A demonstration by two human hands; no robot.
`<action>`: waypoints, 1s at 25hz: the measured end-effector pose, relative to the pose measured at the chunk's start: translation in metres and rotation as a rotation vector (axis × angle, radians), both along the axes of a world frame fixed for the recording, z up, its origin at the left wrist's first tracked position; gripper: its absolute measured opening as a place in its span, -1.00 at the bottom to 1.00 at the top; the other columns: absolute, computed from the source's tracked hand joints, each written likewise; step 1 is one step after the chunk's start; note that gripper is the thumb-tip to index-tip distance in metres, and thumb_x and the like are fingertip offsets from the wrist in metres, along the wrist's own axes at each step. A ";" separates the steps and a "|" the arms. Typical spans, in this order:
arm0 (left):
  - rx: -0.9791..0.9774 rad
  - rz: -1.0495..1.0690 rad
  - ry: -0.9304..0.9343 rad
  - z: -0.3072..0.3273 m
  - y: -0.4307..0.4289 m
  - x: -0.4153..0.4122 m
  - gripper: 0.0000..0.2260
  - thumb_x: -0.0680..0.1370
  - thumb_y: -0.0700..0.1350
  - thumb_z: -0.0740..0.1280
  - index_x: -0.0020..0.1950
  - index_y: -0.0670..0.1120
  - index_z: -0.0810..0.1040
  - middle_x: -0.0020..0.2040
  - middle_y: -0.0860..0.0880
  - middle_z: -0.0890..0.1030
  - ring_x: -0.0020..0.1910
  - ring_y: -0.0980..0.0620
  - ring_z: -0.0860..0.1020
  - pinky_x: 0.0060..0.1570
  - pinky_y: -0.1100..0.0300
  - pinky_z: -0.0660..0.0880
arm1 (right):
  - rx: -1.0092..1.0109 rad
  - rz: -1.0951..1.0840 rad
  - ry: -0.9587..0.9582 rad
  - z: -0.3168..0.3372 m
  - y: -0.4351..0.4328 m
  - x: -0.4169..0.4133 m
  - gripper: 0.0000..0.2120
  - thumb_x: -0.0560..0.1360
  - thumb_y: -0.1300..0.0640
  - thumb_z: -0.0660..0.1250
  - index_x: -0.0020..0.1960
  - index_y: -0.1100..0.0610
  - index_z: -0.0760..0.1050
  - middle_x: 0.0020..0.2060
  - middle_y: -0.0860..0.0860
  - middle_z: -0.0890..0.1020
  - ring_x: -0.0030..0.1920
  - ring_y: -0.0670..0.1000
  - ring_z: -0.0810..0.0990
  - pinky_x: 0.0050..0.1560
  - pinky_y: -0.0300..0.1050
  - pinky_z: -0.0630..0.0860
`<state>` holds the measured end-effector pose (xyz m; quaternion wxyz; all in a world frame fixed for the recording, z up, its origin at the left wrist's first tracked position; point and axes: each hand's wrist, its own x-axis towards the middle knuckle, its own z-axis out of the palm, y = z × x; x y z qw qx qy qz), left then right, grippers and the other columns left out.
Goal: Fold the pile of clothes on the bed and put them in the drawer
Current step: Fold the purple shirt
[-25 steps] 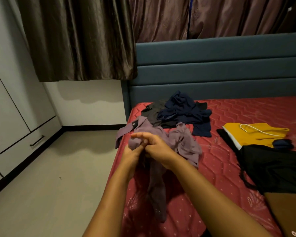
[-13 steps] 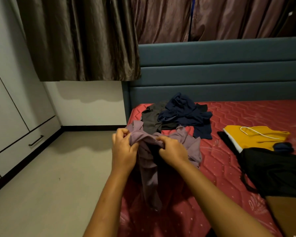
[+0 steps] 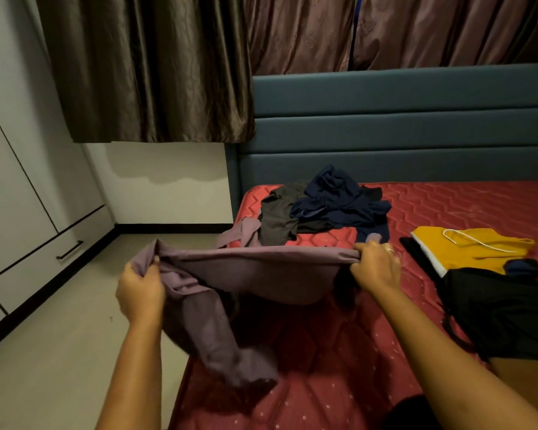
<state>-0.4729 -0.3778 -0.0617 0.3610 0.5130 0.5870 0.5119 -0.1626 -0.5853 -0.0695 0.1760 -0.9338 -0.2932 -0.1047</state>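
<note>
A mauve garment (image 3: 255, 274) hangs stretched between my two hands above the near left corner of the red mattress (image 3: 448, 206). My left hand (image 3: 140, 290) grips its left end, which bunches and droops toward the mattress edge. My right hand (image 3: 375, 266) pinches the right end of its top hem. Behind it lies a pile of clothes (image 3: 326, 206), dark grey and navy, near the headboard. The drawer (image 3: 44, 256) with a black bar handle sits low in the white wardrobe at the left.
A yellow garment (image 3: 475, 249) with a white cord and a black garment (image 3: 503, 308) lie on the right of the mattress. A teal headboard (image 3: 401, 125) and brown curtains (image 3: 156, 66) stand behind. Beige floor (image 3: 59, 352) runs between bed and wardrobe.
My hands were close together on the bunched mauve garment; they have moved apart, left and right, pulling its top edge taut and lifting it off the bed.
</note>
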 end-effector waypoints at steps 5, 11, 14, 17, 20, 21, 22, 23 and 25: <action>0.268 -0.422 0.695 -0.035 -0.049 0.038 -0.26 0.34 -0.04 0.53 0.45 -0.07 0.28 0.36 -0.15 0.41 0.36 -0.18 0.34 0.24 -0.10 0.36 | 0.069 0.280 0.099 0.006 0.010 -0.016 -0.85 0.41 -0.04 0.27 -0.20 -0.01 0.56 -0.16 0.00 0.56 0.07 0.08 0.48 0.12 -0.07 0.30; 0.300 -0.815 0.702 -0.050 -0.071 0.102 -0.41 0.44 -0.24 0.33 0.46 0.03 0.34 0.36 -0.10 0.47 0.34 -0.11 0.42 0.21 0.04 0.39 | -0.035 0.906 0.386 0.035 0.014 -0.066 -0.76 0.30 0.00 0.31 -0.20 0.17 0.55 -0.36 0.03 0.52 -0.30 -0.14 0.40 -0.31 -0.10 0.32; 0.272 -0.687 0.771 -0.049 -0.064 0.097 -0.62 0.45 -0.31 0.24 0.18 0.02 0.57 0.17 -0.12 0.61 0.14 -0.16 0.55 0.06 0.05 0.47 | -0.187 0.914 0.509 0.045 0.002 -0.058 -0.78 0.42 0.07 0.46 -0.03 0.19 0.58 -0.24 0.03 0.56 -0.22 -0.11 0.47 -0.21 -0.11 0.41; 0.147 -0.560 0.866 -0.059 -0.047 0.075 -0.65 0.47 -0.28 0.21 0.16 0.02 0.56 0.18 -0.12 0.58 0.13 -0.18 0.55 0.06 0.04 0.48 | -0.362 0.792 0.726 0.043 -0.013 -0.045 -0.79 0.42 0.12 0.48 0.00 0.12 0.52 -0.13 -0.01 0.59 -0.12 -0.07 0.54 -0.10 -0.07 0.54; -0.127 -0.591 0.882 -0.075 -0.009 0.062 -0.71 0.55 -0.17 0.23 0.25 -0.03 0.53 0.24 -0.21 0.55 0.17 -0.22 0.54 0.14 0.03 0.48 | -0.794 0.585 0.785 0.018 -0.008 -0.036 -0.62 0.46 0.18 0.43 0.25 0.13 0.45 0.15 0.11 0.57 0.02 0.07 0.55 -0.14 -0.09 0.58; -0.276 -0.650 0.782 -0.074 -0.004 0.066 -0.70 0.58 -0.15 0.22 0.30 -0.11 0.51 0.27 -0.24 0.53 0.18 -0.21 0.53 0.18 0.01 0.47 | -0.901 0.532 0.733 0.011 -0.001 -0.029 -0.57 0.48 0.18 0.40 0.32 0.17 0.42 0.19 0.11 0.55 0.03 0.08 0.54 -0.18 -0.11 0.58; -0.435 -0.701 0.580 -0.070 0.000 0.077 -0.70 0.62 -0.17 0.19 0.33 -0.21 0.47 0.27 -0.25 0.52 0.15 -0.16 0.52 0.19 -0.01 0.46 | -0.907 0.464 0.638 0.010 0.008 -0.020 -0.57 0.49 0.18 0.38 0.33 0.20 0.43 0.23 0.13 0.55 0.02 0.09 0.54 -0.15 -0.09 0.58; -0.595 -0.726 0.345 -0.055 0.000 0.091 -0.70 0.64 -0.18 0.15 0.30 -0.31 0.46 0.20 -0.25 0.53 0.07 -0.12 0.50 0.16 -0.03 0.47 | -0.809 0.373 0.498 0.017 0.016 -0.008 -0.60 0.48 0.17 0.37 0.30 0.20 0.47 0.23 0.16 0.56 0.04 0.09 0.56 -0.05 -0.04 0.57; -0.682 -0.666 -0.049 -0.005 0.011 0.126 -0.72 0.67 -0.14 0.11 0.04 -0.30 0.52 -0.05 -0.21 0.53 -0.13 -0.11 0.46 -0.07 -0.05 0.50 | -0.359 0.158 0.199 0.055 0.032 0.018 -0.69 0.47 0.16 0.33 0.21 0.14 0.51 0.17 0.16 0.58 0.11 0.16 0.58 0.03 0.00 0.52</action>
